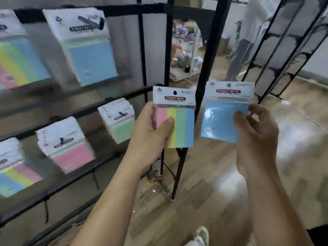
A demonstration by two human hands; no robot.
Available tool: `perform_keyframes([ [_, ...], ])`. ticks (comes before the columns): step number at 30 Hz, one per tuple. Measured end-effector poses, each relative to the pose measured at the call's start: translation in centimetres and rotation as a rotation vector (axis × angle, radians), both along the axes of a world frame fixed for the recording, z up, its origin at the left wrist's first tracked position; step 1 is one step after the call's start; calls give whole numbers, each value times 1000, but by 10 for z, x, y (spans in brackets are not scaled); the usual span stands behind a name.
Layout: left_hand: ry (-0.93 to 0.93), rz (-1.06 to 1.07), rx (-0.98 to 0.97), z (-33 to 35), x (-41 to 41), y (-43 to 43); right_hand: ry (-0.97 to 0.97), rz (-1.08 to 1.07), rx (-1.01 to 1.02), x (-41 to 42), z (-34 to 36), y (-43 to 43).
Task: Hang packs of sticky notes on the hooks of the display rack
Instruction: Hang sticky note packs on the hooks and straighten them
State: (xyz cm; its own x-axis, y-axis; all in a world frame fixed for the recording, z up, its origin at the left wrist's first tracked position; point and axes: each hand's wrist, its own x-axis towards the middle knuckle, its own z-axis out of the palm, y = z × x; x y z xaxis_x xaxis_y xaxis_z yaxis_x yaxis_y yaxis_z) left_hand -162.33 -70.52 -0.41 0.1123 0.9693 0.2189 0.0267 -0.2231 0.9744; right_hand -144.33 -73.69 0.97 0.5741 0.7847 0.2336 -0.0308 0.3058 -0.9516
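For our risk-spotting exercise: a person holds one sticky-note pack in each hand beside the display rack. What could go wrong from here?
1. The right hand pinches the blue pack only near its edge, so it may slip.
2. With the left hand gripping the striped pack too, neither hand is free to help thread its hang hole.

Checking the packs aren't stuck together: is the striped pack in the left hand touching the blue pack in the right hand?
Apart. The head view shows a black rack post between the striped pack and the blue pack.
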Motion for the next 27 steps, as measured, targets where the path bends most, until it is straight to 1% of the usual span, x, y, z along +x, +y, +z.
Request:
perform_keyframes([
  [6, 51, -116, -119, -34, 116, 49, -11, -178, -120, 109, -36, 31],
  [10, 44, -159, -191, -52, 203, 90, 5, -230, -194, 190, -53, 62],
  [15, 31, -174, -257, -55, 292, 141, 20, -214, -241, 276, -60, 104],
  [21, 34, -190, -278, -58, 364, 202, 16, -192, -257, 347, -70, 158],
  [27, 16, -242, -255, -64, 454, 293, 12, -247, -264, 434, -80, 238],
])
